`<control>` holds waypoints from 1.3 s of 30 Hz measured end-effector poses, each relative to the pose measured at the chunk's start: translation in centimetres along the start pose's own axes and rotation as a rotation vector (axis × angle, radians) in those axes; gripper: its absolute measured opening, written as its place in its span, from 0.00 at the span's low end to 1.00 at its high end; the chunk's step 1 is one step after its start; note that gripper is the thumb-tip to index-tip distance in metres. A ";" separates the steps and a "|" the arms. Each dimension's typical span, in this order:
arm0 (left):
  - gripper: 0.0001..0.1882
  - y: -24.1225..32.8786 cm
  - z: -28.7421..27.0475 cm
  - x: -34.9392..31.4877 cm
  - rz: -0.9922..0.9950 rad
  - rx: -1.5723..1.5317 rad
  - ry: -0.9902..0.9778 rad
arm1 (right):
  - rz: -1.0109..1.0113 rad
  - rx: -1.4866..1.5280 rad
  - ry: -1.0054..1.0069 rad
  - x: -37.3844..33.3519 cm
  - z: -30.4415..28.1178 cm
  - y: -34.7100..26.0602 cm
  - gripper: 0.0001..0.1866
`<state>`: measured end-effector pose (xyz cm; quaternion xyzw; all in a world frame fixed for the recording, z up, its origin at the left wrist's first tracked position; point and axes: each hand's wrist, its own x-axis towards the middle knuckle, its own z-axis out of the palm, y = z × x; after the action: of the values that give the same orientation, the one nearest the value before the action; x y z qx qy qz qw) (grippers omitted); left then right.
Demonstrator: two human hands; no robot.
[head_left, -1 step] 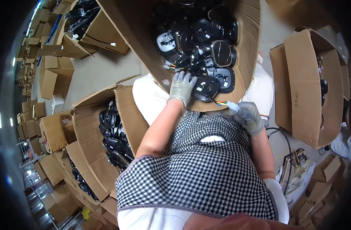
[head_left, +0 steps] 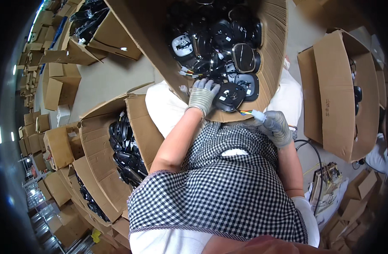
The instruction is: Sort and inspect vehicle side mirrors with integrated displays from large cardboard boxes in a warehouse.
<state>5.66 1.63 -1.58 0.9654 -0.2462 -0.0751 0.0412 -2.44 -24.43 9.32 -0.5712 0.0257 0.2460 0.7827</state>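
Note:
My left hand (head_left: pixel 202 95), in a grey glove, reaches over the near edge of an open cardboard box (head_left: pixel 273 63). Its fingers are spread over dark parts, with the thumb beside a black rounded housing (head_left: pixel 229 97). Coloured wires (head_left: pixel 245 112) run from that housing to a pale plug (head_left: pixel 258 115). My gloved right hand (head_left: pixel 277 129) is closed around the plug, just outside the box's near edge. Farther in lie several more black housings, among them one with a glossy face (head_left: pixel 244 57) and one with a pale inside (head_left: pixel 182 45). The left fingertips are partly lost against the dark parts.
To the left, another carton (head_left: pixel 103 148) holds black parts with plugs. A tall open carton (head_left: pixel 336 93) stands on the right, a few dark parts inside. A black cable (head_left: pixel 319 169) hangs near my right arm. More cartons are stacked at far left.
Very little differs. The black housing and the plug sit slightly farther right, and my right-hand fingers have shifted a little around the plug. My left hand stays at the housing.

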 end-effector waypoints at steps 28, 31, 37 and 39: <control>0.21 -1.1 -17.6 -18.8 -0.823 -1.783 0.856 | 0.021 0.225 0.263 5.1 -2.9 2.5 0.15; 0.21 -7.9 -18.6 -28.6 -0.918 -1.623 1.180 | -0.015 0.303 0.309 6.0 -3.3 3.2 0.15; 0.19 -11.0 -17.9 -33.9 -1.121 0.254 1.066 | 0.026 0.071 0.240 7.6 -0.9 3.5 0.13; 0.19 -4.8 -19.1 -23.0 -0.909 -0.558 1.178 | 0.055 0.050 0.229 8.1 -0.6 4.8 0.13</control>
<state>-8.87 17.73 19.58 0.8062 0.2621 0.3795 0.3705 2.88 -21.01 2.28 -0.5747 0.1366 0.1998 0.7817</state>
